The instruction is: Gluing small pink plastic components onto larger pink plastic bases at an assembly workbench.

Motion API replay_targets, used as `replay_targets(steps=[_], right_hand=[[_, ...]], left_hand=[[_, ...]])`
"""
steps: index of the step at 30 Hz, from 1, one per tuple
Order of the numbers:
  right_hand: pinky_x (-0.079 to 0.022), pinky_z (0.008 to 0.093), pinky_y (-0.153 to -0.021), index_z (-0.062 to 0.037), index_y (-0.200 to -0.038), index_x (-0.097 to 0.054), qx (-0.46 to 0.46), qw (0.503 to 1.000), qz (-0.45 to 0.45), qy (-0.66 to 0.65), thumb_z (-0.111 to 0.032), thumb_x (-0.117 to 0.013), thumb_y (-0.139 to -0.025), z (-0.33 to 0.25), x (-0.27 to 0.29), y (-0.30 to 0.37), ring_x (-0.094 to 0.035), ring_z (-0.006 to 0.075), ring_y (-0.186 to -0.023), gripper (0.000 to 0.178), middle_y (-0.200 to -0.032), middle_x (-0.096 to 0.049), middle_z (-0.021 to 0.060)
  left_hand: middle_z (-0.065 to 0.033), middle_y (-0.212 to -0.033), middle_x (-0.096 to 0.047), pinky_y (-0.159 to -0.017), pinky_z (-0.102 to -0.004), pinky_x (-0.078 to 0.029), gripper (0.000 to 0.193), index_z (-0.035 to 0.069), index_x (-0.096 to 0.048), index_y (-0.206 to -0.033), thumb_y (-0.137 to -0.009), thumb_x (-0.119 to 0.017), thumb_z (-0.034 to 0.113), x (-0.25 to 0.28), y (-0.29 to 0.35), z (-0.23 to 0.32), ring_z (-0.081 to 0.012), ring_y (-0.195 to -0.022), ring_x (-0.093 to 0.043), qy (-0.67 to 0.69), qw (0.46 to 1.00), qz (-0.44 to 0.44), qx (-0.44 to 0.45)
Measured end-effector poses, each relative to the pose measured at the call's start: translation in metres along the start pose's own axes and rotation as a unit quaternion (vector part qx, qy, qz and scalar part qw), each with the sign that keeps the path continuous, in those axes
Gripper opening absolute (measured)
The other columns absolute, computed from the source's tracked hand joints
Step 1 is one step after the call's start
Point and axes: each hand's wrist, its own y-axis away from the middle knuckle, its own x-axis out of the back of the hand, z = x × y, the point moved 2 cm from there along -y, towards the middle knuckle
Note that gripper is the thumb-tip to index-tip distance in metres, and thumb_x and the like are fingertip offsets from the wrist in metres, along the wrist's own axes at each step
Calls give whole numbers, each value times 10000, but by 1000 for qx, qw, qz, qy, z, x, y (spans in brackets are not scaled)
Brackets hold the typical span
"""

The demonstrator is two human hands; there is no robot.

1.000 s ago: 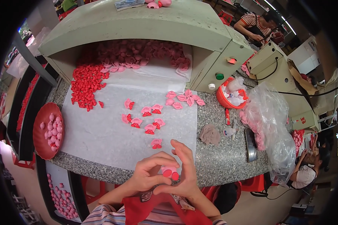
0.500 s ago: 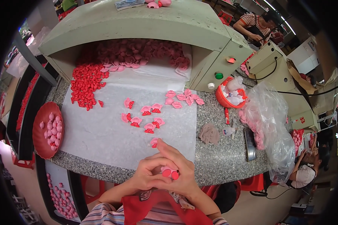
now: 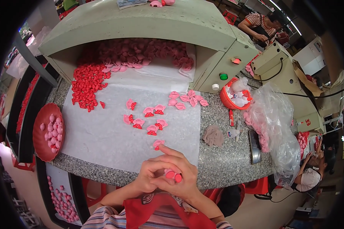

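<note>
My left hand (image 3: 151, 176) and my right hand (image 3: 185, 171) are closed together around a small pink toy piece with two red round ends (image 3: 173, 176), just in front of the bench edge. Fingers cover most of the piece. Just beyond my right fingertips lies a pink shell with a red part (image 3: 158, 144) on the white sheet (image 3: 103, 133). Farther off, several similar pink shells with red parts (image 3: 152, 130) lie scattered. To their right sits a group of plain pink shells (image 3: 188, 99).
A green-grey metal housing (image 3: 141, 23) spans the back, with red pieces (image 3: 88, 86) and pink pieces (image 3: 141, 57) heaped in its opening. A red dish (image 3: 39, 129) of pink parts stands left. An orange basket (image 3: 225, 100), cloth (image 3: 213, 136), phone (image 3: 255, 147) and plastic bag (image 3: 281, 126) are right.
Both hands stay closed around the pink piece, which has turned or shifted slightly. The pieces on the sheet look unmoved.
</note>
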Motion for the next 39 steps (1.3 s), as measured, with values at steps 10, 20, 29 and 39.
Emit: replay_targets(steps=[10,20,29,39], right_hand=[[-532,318,-728,-14,-975,-561,-5,1000,2,5,-157,-788,-573,-2,-1,0,-617,262,-919,484,-1095,-575,167],[-528,318,-733,-6,-980,-568,-8,1000,18,-1,-161,-793,-561,0,1,2,-618,258,-910,500,-1078,-580,163],[-506,331,-789,27,-1203,-432,-24,999,0,-32,-209,-822,-549,-1,3,2,-595,274,-967,797,-1115,-549,201],[-476,343,-846,61,-1323,-211,-18,995,-10,-99,-273,-838,-542,3,-1,5,-554,301,-1037,1056,-1165,-506,238]], left_hand=[[-60,-818,-580,-615,-210,-454,582,-42,-601,-864,-679,-697,502,-10,-6,13,-102,-701,-576,-16,998,63,13],[-57,-830,-581,-635,-216,-455,291,-27,-586,-919,-739,-694,174,-8,-4,5,-105,-729,-571,22,999,32,11],[-115,-1042,-525,-798,-294,-441,317,-22,-576,-1005,-707,-681,-5,-4,-4,7,-163,-932,-536,72,997,-13,21],[-145,-1063,-521,-800,-320,-458,435,-17,-587,-1022,-625,-758,30,-3,-6,13,-204,-946,-537,32,999,-11,8]])
